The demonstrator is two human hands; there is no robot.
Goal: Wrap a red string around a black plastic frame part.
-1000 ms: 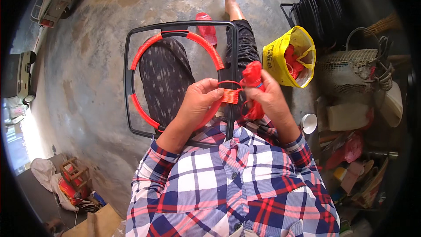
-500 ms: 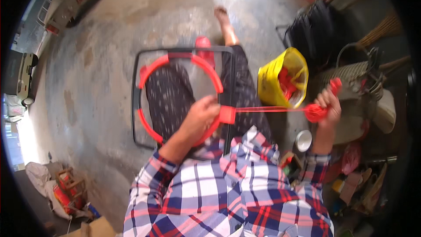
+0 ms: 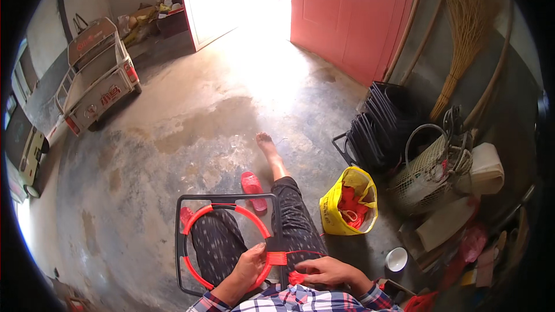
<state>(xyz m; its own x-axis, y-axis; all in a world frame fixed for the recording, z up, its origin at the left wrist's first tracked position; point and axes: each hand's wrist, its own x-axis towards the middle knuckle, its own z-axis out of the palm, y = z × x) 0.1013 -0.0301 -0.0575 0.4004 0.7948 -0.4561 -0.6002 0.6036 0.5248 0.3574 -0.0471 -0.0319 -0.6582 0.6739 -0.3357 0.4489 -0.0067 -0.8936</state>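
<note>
A black square frame [image 3: 226, 197] with a ring inside it lies over my lap. Red cord sections [image 3: 256, 220] cover parts of the ring. My left hand [image 3: 248, 266] is closed on the ring's right side, thumb up, beside a band of red cord [image 3: 277, 258] that joins ring and side bar. From this band a strand runs right toward my right hand [image 3: 330, 271]. That hand is just right of the frame, its fingers closed on a small bundle of red cord [image 3: 297, 278], partly hidden beneath them.
A yellow bag [image 3: 330, 211] of red cord stands right of my leg, near a white cup [image 3: 396, 259]. Stacked black frames [image 3: 378, 130], a mesh basket [image 3: 425, 179] and a straw broom [image 3: 459, 40] are farther right. A red slipper [image 3: 252, 185] lies ahead; a cargo cart [image 3: 98, 81] stands far left.
My right hand has come in from far right to beside the frame with the cord bundle, and the stretched strands have shortened. The view has tilted up toward the doorway. My left hand keeps its hold.
</note>
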